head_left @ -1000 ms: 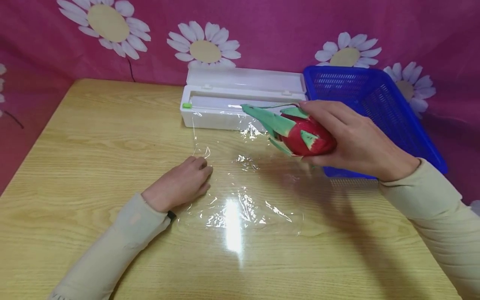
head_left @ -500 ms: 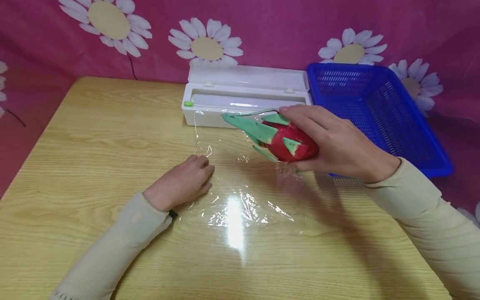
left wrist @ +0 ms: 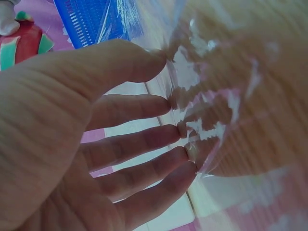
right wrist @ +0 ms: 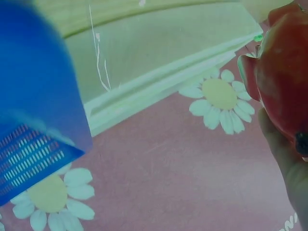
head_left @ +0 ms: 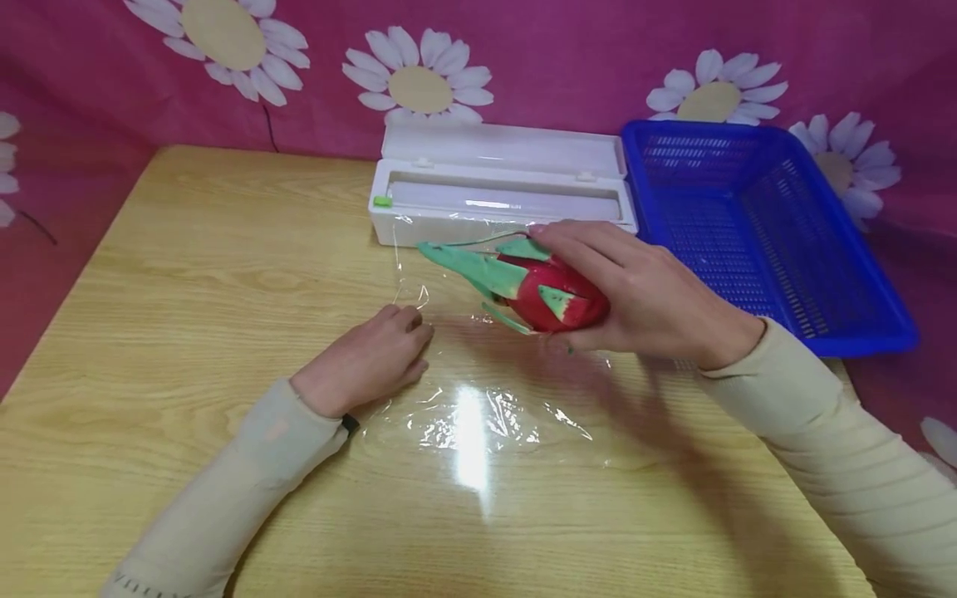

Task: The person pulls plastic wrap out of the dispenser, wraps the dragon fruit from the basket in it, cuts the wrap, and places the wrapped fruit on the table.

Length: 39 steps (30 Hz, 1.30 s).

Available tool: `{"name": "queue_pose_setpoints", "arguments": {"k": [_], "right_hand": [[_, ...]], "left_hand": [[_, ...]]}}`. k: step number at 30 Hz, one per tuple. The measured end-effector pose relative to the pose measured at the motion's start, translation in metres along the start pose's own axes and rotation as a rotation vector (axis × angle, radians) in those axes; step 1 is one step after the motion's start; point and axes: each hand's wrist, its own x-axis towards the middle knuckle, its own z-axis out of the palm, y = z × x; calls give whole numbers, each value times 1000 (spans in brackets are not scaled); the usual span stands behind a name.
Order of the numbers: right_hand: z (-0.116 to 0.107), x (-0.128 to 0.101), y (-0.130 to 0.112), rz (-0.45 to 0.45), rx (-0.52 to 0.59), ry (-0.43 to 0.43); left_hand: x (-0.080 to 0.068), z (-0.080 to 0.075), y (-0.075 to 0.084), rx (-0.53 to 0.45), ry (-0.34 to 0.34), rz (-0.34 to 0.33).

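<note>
My right hand point(head_left: 643, 291) grips a red dragon fruit point(head_left: 557, 297) with green scales, held just above a sheet of clear cling film point(head_left: 478, 390) spread on the wooden table point(head_left: 187, 274). In the right wrist view the fruit point(right wrist: 284, 72) fills the right edge. My left hand point(head_left: 370, 361) rests on the film's left edge with relaxed fingers point(left wrist: 139, 139) pressing it down. The film point(left wrist: 202, 110) runs from a white dispenser box point(head_left: 501, 195) with its lid raised.
A blue plastic basket point(head_left: 755, 224) stands at the table's back right, beside the dispenser. A pink cloth with white daisies point(head_left: 419, 83) hangs behind the table. Bare wood lies to the left and along the front edge.
My right hand has carried the dragon fruit leftward and lower, from in front of the basket to over the film. The left hand has stayed on the film.
</note>
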Motion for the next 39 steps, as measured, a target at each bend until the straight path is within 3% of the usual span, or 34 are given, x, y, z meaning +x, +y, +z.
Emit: {"name": "queue_pose_setpoints", "arguments": {"k": [6,17,39], "right_hand": [[13,-5,0,7,20,-22],[35,-5,-2,-9,60,25],[71,-7,3,58,137,-5]], "left_hand": [[1,0,1,1,-5,-5],[1,2,-1,13,17,15],[1,-4,-1,-12,-6,-1]]}}
